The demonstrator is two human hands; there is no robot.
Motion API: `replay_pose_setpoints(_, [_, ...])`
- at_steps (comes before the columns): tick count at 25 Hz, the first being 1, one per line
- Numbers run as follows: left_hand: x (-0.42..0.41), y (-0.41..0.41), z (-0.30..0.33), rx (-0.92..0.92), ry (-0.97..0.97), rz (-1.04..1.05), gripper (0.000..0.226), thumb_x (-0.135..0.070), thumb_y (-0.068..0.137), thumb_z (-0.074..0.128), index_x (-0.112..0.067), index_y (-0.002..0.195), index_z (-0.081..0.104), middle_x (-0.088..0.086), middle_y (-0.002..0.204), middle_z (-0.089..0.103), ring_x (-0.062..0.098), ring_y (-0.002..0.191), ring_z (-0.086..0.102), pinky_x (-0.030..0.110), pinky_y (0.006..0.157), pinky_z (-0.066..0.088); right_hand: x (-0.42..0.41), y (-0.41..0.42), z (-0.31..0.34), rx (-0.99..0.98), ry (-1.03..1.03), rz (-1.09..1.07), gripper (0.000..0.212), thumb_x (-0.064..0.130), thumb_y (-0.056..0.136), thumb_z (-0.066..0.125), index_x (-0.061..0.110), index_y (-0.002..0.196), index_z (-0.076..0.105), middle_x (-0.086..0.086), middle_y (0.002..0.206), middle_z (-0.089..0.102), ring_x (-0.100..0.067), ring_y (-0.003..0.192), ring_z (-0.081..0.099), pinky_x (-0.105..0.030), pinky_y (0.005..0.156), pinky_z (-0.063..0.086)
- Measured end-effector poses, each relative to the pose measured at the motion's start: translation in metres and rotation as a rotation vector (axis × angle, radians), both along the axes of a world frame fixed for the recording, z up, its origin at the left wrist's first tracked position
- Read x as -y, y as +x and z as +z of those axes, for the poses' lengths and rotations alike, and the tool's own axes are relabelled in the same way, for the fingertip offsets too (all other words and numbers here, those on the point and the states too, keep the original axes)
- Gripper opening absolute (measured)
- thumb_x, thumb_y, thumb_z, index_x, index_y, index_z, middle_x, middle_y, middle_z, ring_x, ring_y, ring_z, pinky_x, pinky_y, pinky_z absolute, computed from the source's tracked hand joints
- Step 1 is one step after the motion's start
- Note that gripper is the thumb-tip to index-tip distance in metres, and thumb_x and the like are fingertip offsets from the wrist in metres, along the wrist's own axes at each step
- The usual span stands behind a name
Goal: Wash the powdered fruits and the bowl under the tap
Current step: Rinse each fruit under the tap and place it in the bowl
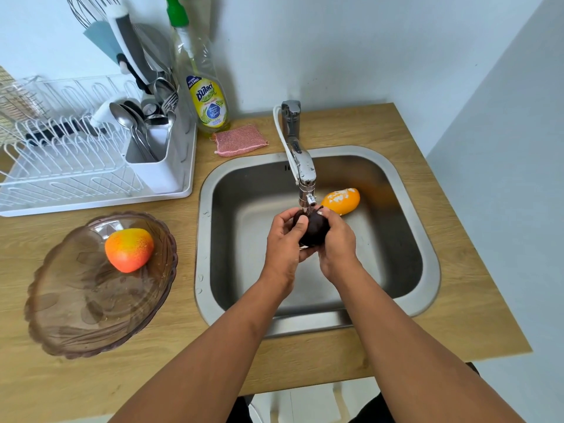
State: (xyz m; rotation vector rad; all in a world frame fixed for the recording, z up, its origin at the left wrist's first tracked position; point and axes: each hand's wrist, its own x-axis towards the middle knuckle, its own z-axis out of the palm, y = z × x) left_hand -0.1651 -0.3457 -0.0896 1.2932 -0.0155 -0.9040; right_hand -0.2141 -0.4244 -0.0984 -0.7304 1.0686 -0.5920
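Dark fruit [316, 228]: near-black, glossy, roundish, thin stem at top. Held over the sink [427, 254] directly under the tap [300, 166] spout. The left hand [283, 239] curls around its left side, thumb across the front; the right hand [337, 242] wraps its right side. Both hands grip it between them.

Orange fruit [341, 200]: elongated, lying on the sink floor behind and right of the hands, patches of white powder on its upper face.

Red-yellow fruit [129, 249]: speckled, sitting in the brown tinted glass bowl [76, 315] on the wooden counter [396, 132], left of the sink. Nothing else in the bowl; droplets on its inner surface.

White dish rack [61, 178], far left of counter: cutlery holder [158, 169] packed with spoons and forks, a whisk and larger utensils standing behind. Dish soap bottle [207, 96] stands beside the rack; pink sponge [239, 138] lies flat between bottle and tap.

Not resolved: whether water is running, as the stream is hidden behind spout and hands. The lower part of the dark fruit is covered by fingers; any powder on it cannot be seen. The rack's left end is cut off by the frame edge.
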Motion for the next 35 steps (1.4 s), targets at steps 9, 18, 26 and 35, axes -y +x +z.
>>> replay_pose_setpoints(9, [0.005, 0.013, 0.005, 0.228, 0.180, -0.054, 0.034, -0.032, 0.107, 0.047, -0.018, 0.134, 0.061, 0.006, 0.124, 0.069, 0.018, 0.114, 0.065, 0.027, 0.092, 0.055, -0.011, 0.014, 0.010, 0.032, 0.036, 0.137, 0.022, 0.026, 0.101, 0.050, 0.016, 0.098, 0.069, -0.009, 0.094, 0.071, -0.022, 0.089, 0.069, -0.040, 0.077, 0.057])
replay_pose_setpoints(18, [-0.005, 0.009, -0.006, 0.442, 0.236, -0.064, 0.018, -0.033, 0.104, 0.048, -0.025, 0.107, 0.063, 0.003, 0.111, 0.070, 0.019, 0.108, 0.066, 0.040, 0.095, 0.057, -0.013, 0.021, -0.006, 0.011, 0.159, 0.051, 0.030, 0.030, 0.102, 0.056, 0.011, 0.120, 0.071, -0.015, 0.109, 0.075, -0.027, 0.093, 0.073, -0.030, 0.058, 0.059])
replay_pose_setpoints(26, [0.011, 0.030, 0.001, 0.388, 0.347, -0.088, 0.028, -0.027, 0.102, 0.039, -0.020, 0.078, 0.052, 0.001, 0.079, 0.053, 0.018, 0.077, 0.049, 0.032, 0.064, 0.039, -0.020, 0.009, 0.003, 0.174, 0.072, 0.160, 0.015, 0.018, 0.103, 0.052, 0.017, 0.106, 0.067, -0.012, 0.112, 0.069, -0.023, 0.104, 0.065, -0.034, 0.075, 0.055])
replay_pose_setpoints(35, [0.002, 0.014, 0.000, 0.632, 0.306, 0.006, 0.026, -0.022, 0.107, 0.043, -0.017, 0.093, 0.064, 0.000, 0.085, 0.065, 0.014, 0.079, 0.058, 0.017, 0.061, 0.044, -0.010, 0.029, 0.009, 0.011, 0.175, 0.084, 0.023, 0.020, 0.101, 0.053, 0.016, 0.087, 0.070, -0.009, 0.086, 0.071, -0.025, 0.084, 0.067, -0.034, 0.068, 0.055])
